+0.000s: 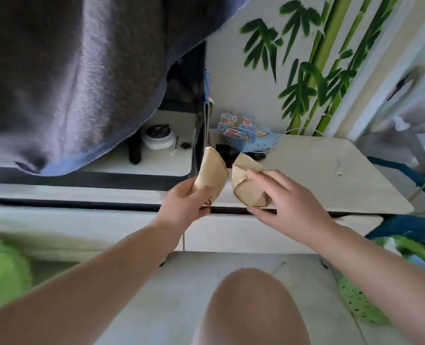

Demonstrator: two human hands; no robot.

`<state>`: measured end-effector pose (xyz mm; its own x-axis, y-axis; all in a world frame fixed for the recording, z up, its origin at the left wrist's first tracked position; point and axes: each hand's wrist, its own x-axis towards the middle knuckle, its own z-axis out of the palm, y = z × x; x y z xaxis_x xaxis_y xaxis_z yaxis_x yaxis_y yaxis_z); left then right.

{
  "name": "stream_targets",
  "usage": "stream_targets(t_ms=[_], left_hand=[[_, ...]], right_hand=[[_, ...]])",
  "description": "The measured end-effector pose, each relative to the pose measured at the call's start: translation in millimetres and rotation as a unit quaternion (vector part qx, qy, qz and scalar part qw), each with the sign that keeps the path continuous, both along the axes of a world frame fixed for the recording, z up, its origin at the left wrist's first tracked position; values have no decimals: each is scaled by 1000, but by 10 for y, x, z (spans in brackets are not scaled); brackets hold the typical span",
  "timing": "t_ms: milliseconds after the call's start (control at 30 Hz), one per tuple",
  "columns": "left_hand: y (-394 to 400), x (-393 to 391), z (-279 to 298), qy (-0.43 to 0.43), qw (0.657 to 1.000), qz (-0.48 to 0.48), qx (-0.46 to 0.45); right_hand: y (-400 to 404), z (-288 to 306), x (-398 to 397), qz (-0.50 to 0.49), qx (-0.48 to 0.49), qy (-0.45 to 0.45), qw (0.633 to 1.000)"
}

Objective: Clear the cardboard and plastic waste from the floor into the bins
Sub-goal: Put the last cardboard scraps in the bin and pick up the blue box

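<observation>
From the head camera, two pieces of brown cardboard are in the hands, above the edge of a white table (331,170). The left hand (184,207) has its fingers curled around the left cardboard piece (212,175). The right hand (286,197) pinches the right cardboard piece (246,188) between thumb and rather straight fingers. The pieces are near each other but apart.

I judge the task is in the middle: both pieces are picked up, but no bin is visible, so putting them in is left. I cannot see plastic waste clearly.

Count: two cardboard pieces, two hands, one white round jar (158,138) far left, one colourful box (239,129) far on the table.
</observation>
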<state>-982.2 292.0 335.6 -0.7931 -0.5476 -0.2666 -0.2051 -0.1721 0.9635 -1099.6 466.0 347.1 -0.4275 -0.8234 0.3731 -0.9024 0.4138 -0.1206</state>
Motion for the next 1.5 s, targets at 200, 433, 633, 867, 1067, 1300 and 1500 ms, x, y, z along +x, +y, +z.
stream_targets(t_ms=[200, 433, 633, 867, 1067, 1300, 1500], left_hand=[[-587, 1430, 61, -25, 995, 96, 7], [-1471, 3327, 87, -58, 970, 236, -21], [-1941, 4891, 156, -68, 926, 372, -18], [-2251, 5748, 34, -51, 888, 457, 16], [-2665, 5729, -104, -26, 882, 469, 46], [-3507, 5478, -466, -71, 866, 495, 21], [-4141, 5445, -767, -104, 835, 540, -4]], right_hand=[[-638, -33, 931, 124, 3, 5, 992], [-1961, -123, 2367, 306, -11, -4, 952], [-2927, -36, 3514, 419, 22, 27, 907], [-3675, 17, 4013, 444, 35, 18, 895], [-4202, -181, 4136, 446, 55, -20, 893], [-5029, -630, 4168, 382, 34, -228, 895], [-5637, -1010, 4225, 379, 63, -276, 881]])
